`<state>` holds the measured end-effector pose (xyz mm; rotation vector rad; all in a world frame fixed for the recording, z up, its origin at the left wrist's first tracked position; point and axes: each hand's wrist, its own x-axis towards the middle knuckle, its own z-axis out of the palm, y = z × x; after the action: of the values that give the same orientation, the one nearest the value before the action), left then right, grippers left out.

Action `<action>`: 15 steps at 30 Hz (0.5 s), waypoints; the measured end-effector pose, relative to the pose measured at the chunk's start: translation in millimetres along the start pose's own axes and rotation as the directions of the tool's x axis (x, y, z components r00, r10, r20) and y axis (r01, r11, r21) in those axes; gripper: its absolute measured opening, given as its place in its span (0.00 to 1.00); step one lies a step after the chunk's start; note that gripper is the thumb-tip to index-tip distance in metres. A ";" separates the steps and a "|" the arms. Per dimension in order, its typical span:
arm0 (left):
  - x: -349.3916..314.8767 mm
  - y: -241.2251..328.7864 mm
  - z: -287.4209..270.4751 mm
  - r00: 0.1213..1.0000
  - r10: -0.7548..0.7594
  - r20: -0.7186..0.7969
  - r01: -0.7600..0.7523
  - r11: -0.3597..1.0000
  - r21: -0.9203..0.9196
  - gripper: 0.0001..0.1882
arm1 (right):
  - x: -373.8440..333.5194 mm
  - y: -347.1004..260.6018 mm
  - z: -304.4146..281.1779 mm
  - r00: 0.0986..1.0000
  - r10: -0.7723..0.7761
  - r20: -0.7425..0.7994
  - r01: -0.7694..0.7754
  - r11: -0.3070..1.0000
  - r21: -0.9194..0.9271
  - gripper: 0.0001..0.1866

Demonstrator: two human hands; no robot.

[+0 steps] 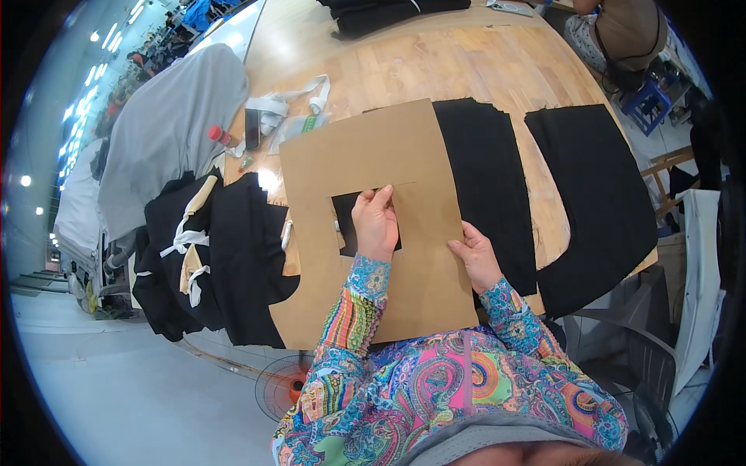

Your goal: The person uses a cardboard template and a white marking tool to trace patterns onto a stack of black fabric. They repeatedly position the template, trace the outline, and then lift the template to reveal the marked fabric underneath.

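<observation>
A large brown cardboard sheet (365, 147) with a rectangular cut-out is in front of me, over black cloth pieces. My left hand (376, 225) is closed at the upper right corner of the cut-out, thumb and fingers pinching the cardboard's edge. With thumb and fingers on either side, my right hand (476, 256) grips the sheet's right edge. Dark cloth and a bit of white show through the opening. Beside the sheet, a black fabric panel (486, 179) is partly covered, and a separate curved black panel (594, 202) lies farther right.
Black cloth bundles tied with white strips (186, 239) rest at the left. Beyond them are a red-capped bottle (221, 136), a dark phone (252, 129), white tape (272, 107) and grey draped fabric (175, 132). Another person (629, 35) sits at the far right. A fan (284, 386) stands below.
</observation>
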<state>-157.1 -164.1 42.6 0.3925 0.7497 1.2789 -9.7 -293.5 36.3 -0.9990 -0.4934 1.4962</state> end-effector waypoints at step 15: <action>-1.9 2.8 -0.4 0.998 -0.058 0.013 0.058 0.998 -0.015 0.10 | 0.7 3.9 -2.4 1.000 0.005 -0.003 -0.005 1.000 0.025 0.21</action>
<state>-159.6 -165.2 44.6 0.3630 0.7350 1.2259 -9.9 -294.2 31.7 -0.9832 -0.4693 1.5021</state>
